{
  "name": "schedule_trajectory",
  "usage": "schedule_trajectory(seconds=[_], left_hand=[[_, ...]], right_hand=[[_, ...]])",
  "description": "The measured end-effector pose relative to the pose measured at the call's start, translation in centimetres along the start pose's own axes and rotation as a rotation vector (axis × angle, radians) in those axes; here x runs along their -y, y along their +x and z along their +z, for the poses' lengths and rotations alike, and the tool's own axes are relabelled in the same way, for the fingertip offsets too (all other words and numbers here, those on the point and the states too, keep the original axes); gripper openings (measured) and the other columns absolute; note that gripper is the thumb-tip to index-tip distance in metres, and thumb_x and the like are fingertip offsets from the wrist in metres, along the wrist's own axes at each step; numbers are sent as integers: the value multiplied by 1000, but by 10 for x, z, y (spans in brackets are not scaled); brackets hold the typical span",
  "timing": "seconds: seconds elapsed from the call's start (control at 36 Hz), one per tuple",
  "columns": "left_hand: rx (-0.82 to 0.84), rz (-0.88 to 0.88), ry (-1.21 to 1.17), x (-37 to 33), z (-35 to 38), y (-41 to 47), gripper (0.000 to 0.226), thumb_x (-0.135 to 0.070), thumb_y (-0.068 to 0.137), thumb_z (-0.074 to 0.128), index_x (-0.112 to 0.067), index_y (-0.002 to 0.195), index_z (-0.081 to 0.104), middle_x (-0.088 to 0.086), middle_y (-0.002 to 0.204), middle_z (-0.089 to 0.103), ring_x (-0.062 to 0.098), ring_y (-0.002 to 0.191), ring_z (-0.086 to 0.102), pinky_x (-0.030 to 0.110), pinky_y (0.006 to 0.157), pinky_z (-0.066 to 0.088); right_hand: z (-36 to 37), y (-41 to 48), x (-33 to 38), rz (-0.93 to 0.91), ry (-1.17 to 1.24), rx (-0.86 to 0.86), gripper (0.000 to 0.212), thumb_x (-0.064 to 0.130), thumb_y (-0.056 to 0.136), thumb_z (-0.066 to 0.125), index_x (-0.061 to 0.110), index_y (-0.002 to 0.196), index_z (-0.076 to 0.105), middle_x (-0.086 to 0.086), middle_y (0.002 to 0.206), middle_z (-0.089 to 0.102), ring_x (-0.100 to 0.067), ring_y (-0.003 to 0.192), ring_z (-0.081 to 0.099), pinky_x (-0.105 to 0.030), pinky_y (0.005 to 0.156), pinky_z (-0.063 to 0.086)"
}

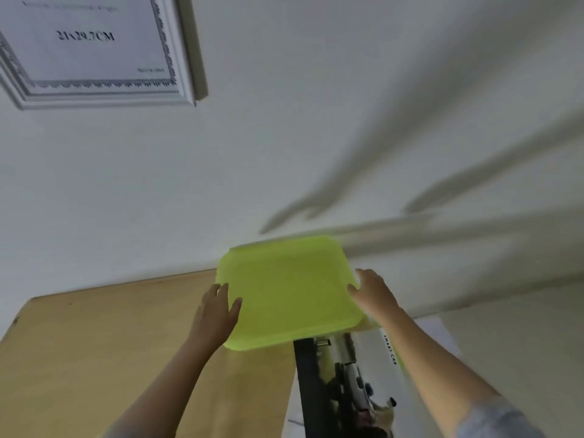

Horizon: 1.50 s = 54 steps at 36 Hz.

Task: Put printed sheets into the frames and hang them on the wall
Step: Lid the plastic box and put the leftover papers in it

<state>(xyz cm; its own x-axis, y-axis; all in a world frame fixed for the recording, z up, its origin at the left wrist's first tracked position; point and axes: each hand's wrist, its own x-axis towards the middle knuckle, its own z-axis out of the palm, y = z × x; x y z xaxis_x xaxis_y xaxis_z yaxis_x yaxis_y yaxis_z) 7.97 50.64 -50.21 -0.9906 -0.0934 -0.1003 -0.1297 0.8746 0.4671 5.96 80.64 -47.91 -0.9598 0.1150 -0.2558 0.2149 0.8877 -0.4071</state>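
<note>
A white ornate frame (186,58) hangs on the wall at the upper left, holding a sheet printed "21x29.7CM" (85,36). Lower down, I hold a yellow-green plastic tray (290,292) by its two sides above the table. My left hand (216,308) grips its left edge with the thumb on top, and my right hand (373,290) grips its right edge. Below the tray lies a printed sheet (357,374) showing a car and the words "SMART CAR". The picture is blurred by motion.
A light wooden table (94,358) fills the lower left and meets the white wall (316,121). More white paper (439,333) lies under my right forearm. Shadows of my arms fall on the wall at the right.
</note>
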Motion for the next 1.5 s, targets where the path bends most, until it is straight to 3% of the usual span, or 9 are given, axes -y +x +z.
schedule_trajectory(seconds=[0.19, 0.33, 0.72, 1.0, 1.19, 1.5], left_hand=[[-27, -127, -74, 7, 30, -8, 58, -25, 94, 48, 1, 141, 27, 23, 149, 22, 35, 137, 22, 42, 109, 25], [-75, -180, -239, 7, 40, -10, 58, -19, 94, 49, 4, 141, 25, 22, 149, 25, 32, 138, 25, 38, 112, 22], [-202, -227, -392, -4, 46, -9, 55, -18, 95, 47, -2, 144, 25, 9, 152, 24, 22, 140, 23, 31, 111, 20], [-273, -210, -462, 1, 18, -25, 54, -15, 93, 50, -2, 142, 30, 8, 150, 29, 22, 138, 28, 32, 110, 23], [-334, -257, -492, 67, -36, -63, 53, -12, 92, 51, -2, 141, 32, 9, 149, 32, 24, 136, 31, 33, 110, 24], [-371, -464, -415, 250, -96, -165, 52, -8, 90, 54, 1, 138, 36, 16, 146, 35, 33, 133, 34, 41, 108, 26]], right_hand=[[32, 12, -14, -3, 113, -37, 57, 33, 97, 41, 5, 143, 24, -12, 146, 32, -27, 133, 33, -39, 106, 35], [48, 12, -14, -20, 159, -139, 55, 27, 96, 43, 2, 142, 26, -14, 143, 35, -27, 132, 30, -37, 104, 32], [61, 9, -7, 42, 425, -286, 52, 16, 94, 46, 3, 142, 29, -14, 146, 32, -26, 136, 27, -35, 110, 24], [50, -18, 18, 7, 504, -432, 50, 10, 90, 52, 1, 137, 37, -16, 140, 40, -28, 131, 34, -35, 107, 29], [76, -63, 92, -66, 518, -406, 51, 11, 91, 51, 2, 139, 35, -14, 140, 39, -26, 132, 30, -28, 105, 27], [197, -165, 211, -249, 429, -190, 52, 19, 93, 51, 5, 140, 35, -10, 143, 39, -20, 136, 27, -19, 105, 18]])
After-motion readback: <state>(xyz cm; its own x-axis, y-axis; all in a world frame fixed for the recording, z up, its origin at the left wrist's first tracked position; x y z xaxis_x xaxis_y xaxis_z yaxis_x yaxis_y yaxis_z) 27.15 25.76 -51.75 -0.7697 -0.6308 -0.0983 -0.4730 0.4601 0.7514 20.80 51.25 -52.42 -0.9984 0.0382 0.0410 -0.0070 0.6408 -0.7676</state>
